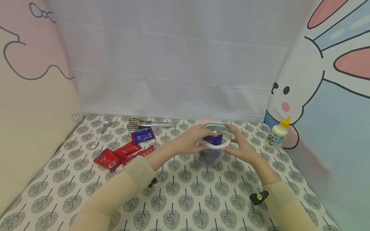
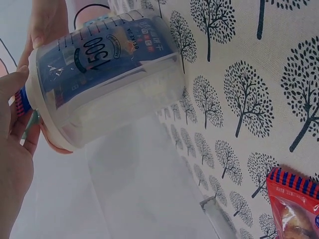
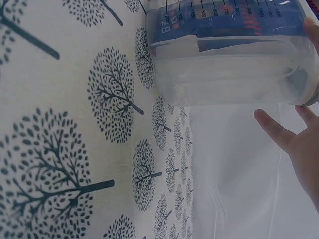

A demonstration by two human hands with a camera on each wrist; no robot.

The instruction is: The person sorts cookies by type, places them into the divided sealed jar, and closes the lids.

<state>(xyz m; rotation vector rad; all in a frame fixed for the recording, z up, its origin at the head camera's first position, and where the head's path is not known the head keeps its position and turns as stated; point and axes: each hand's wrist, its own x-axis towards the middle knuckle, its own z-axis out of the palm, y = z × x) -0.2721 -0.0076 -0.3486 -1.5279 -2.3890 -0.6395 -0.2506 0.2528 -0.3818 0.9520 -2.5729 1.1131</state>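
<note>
A clear plastic measuring jug [image 1: 208, 158] marked 1500 stands upright on the table, its pale rim wide open at the top. A green lid [image 1: 215, 127] is raised at the rim's far side. One blue snack packet [image 1: 213, 140] sits partly inside the mouth. My left hand [image 1: 193, 138] pinches this packet at the opening, its thumb close to the rim in the left wrist view. From the other side my right hand [image 1: 242, 148] grips the jug's rim, thumb in front; in the right wrist view some fingers [image 3: 273, 128] spread apart from the wall.
Left of the jug lie several red snack packets [image 1: 109, 159] and another blue packet [image 1: 143, 136]. Behind them are metal whisk-like utensils [image 1: 156, 125] and a spoon [image 1: 100, 134]. A yellow-capped glue bottle [image 1: 276, 136] stands at the right edge. Cloth walls [image 1: 173, 64] enclose the table.
</note>
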